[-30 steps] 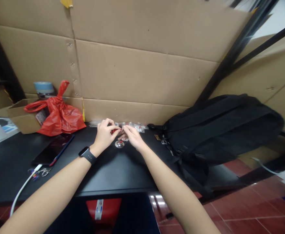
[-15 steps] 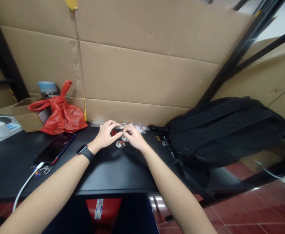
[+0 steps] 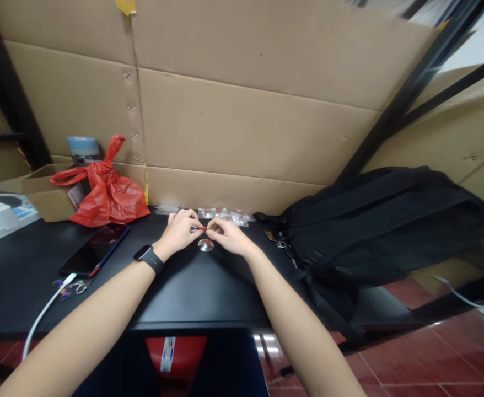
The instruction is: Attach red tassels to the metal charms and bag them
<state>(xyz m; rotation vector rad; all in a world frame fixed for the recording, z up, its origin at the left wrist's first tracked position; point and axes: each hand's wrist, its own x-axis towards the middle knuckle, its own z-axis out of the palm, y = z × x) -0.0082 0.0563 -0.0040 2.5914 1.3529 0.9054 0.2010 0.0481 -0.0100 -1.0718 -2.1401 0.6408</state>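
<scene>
My left hand (image 3: pixel 181 230) is closed in a pinch, with something shiny, apparently a metal disc, partly hidden in its fingers. A short red cord (image 3: pixel 203 228) stretches from it to the fingertips of my right hand (image 3: pixel 227 236), which are also pinched together. Just below the fingers, a small silver disc (image 3: pixel 205 246) with a raised centre and a bit of red cord, like a finger cymbal, lies on the black tabletop (image 3: pixel 200 292). Behind my hands, several small clear plastic packets (image 3: pixel 236 218) with shiny contents lie along the cardboard wall.
To the left are a phone (image 3: pixel 95 251) on a white cable, keyrings (image 3: pixel 80 286), a knotted red plastic bag (image 3: pixel 109 193), a cardboard box (image 3: pixel 49 196) and a blue-lidded container (image 3: pixel 82 146). A black backpack (image 3: pixel 382 220) fills the right side. The cardboard wall (image 3: pixel 242 121) rises behind.
My left fingers have closed from a wider curve into a pinch. The second disc that showed by my right fingertips is now mostly hidden, and red cord shows between the hands.
</scene>
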